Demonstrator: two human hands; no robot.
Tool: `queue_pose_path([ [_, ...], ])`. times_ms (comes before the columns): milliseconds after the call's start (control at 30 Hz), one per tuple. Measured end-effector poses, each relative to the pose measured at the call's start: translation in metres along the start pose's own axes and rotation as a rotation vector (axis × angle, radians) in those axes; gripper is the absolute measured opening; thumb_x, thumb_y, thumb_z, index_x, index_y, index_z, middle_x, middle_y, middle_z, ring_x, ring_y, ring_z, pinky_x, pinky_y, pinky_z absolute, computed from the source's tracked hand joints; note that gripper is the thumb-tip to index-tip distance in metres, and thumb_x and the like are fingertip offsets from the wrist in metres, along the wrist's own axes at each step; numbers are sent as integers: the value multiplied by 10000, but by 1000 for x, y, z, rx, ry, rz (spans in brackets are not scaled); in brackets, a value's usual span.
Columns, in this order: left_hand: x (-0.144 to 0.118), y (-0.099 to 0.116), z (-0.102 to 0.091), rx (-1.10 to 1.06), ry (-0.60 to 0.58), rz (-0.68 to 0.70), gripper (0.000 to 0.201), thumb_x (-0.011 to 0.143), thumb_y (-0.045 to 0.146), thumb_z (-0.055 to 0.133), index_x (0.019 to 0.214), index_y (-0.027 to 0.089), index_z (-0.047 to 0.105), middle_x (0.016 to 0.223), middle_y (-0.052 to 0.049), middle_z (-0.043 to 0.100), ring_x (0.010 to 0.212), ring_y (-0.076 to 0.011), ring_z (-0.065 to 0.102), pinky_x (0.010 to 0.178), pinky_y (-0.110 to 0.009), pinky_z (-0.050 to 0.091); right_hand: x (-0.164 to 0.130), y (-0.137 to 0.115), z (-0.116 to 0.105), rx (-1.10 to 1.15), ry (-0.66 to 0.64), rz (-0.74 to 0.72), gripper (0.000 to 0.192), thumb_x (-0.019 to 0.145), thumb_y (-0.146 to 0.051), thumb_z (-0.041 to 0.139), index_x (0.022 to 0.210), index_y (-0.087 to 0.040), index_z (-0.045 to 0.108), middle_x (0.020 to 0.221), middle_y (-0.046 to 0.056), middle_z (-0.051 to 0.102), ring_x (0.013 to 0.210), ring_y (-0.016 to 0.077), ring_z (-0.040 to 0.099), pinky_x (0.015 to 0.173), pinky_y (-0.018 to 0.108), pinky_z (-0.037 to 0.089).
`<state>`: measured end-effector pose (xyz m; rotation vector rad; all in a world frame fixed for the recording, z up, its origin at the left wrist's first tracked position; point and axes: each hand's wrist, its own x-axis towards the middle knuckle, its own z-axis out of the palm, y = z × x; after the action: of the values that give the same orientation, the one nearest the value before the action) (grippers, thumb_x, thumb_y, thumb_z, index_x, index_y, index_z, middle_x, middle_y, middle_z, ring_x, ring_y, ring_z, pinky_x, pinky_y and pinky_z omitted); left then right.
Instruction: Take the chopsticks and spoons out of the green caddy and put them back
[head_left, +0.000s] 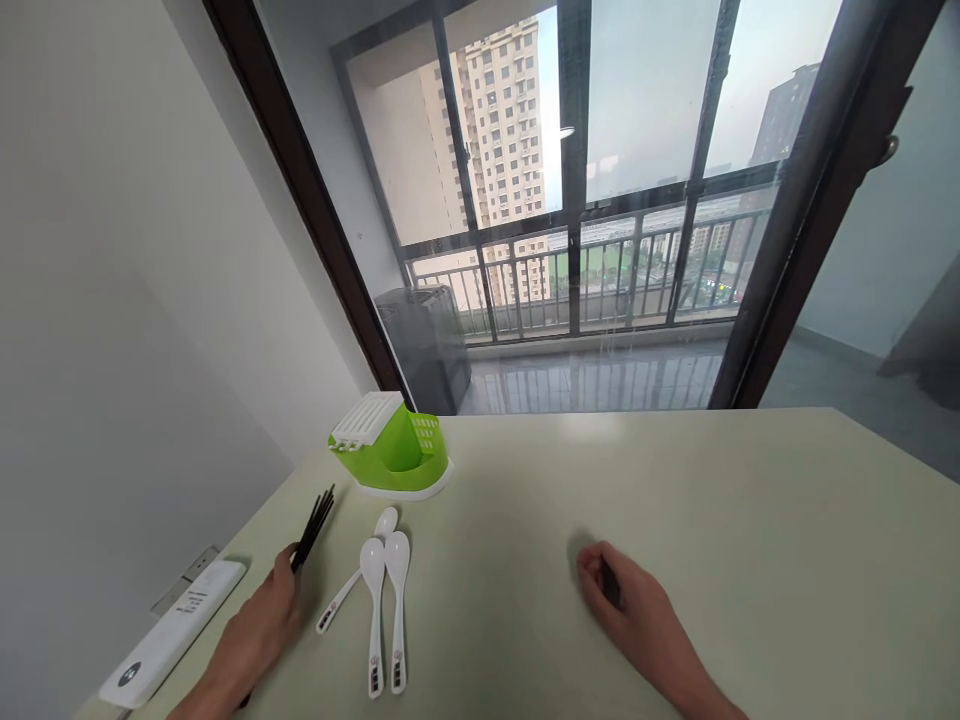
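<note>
At the left of the table, my left hand (259, 625) is closed around a bundle of black chopsticks (315, 525). Their tips point away from me, toward the back of the table. Just right of that hand lie three white spoons (398, 580); two are side by side and one is slanted partly beneath them. Beyond the spoons stands a green and white utensil holder (397, 455) with a slotted white top. My right hand (619, 595) rests on the table at the right, its fingers curled in with nothing seen in them.
A long white device (176, 630) lies along the left edge of the pale green table (525, 560), by a wall socket (199, 563). A white wall (150, 300) borders the left side. Behind the table is a glass door with a dark frame (315, 220).
</note>
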<state>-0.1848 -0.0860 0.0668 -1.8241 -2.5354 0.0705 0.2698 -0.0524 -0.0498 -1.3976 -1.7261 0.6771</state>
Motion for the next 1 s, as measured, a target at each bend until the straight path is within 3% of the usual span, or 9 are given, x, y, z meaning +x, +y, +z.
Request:
queue_pose_path([
  [67,-12,19,-6,-168,91,-29,589,964,409,262,1478,124,284,1211,-180,697,994,-303,719,828,-347,539,0,-1,0,8,-1,1,280,1013,-439,427,901,-239,588,782,7,654,680,150,606,654,263,471],
  [167,-31,57,-12,-359,99,-62,591,994,506,204,1457,158,321,1060,-132,740,912,-317,732,802,-370,556,1,-3,-2,26,4,-6,265,1006,-426,443,899,-238,597,781,5,662,675,144,613,649,253,477],
  [267,-50,105,-7,-450,24,95,545,1015,467,246,1462,187,385,1138,-114,748,1052,-306,723,897,-366,545,1,-4,-2,21,20,-7,254,996,-421,457,881,-241,596,761,-1,656,657,141,606,623,246,467],
  [400,-71,175,8,-356,-235,230,473,1026,261,296,1460,244,483,1260,-118,730,1071,-280,739,889,-364,555,1,-3,-2,30,27,-7,271,1003,-441,440,922,-237,600,778,12,662,666,150,610,618,257,465],
  [467,-80,208,13,-242,-289,351,504,1019,185,314,1498,206,470,1400,-168,643,1127,-301,719,905,-388,555,2,-4,-3,46,23,6,276,1010,-456,433,966,-237,595,787,11,664,672,154,617,636,263,475],
  [567,-88,245,14,-16,-343,397,614,954,32,314,1553,128,407,1452,-247,572,1062,-344,739,861,-441,575,2,-6,-5,81,0,37,264,1013,-464,441,1042,-238,574,802,4,667,683,155,626,659,267,491],
  [733,-94,273,17,97,-335,388,748,831,-110,337,1544,94,432,1400,-300,589,992,-329,762,806,-401,599,2,-9,-7,93,-23,28,247,1014,-439,452,1119,-238,551,852,9,681,716,166,635,697,290,499],
  [1000,-99,287,14,86,-338,416,710,863,-71,398,1549,105,442,1308,-280,656,988,-339,759,796,-390,615,2,-8,-6,62,-38,7,255,1019,-446,456,1134,-239,549,867,20,680,733,182,631,721,321,496],
])
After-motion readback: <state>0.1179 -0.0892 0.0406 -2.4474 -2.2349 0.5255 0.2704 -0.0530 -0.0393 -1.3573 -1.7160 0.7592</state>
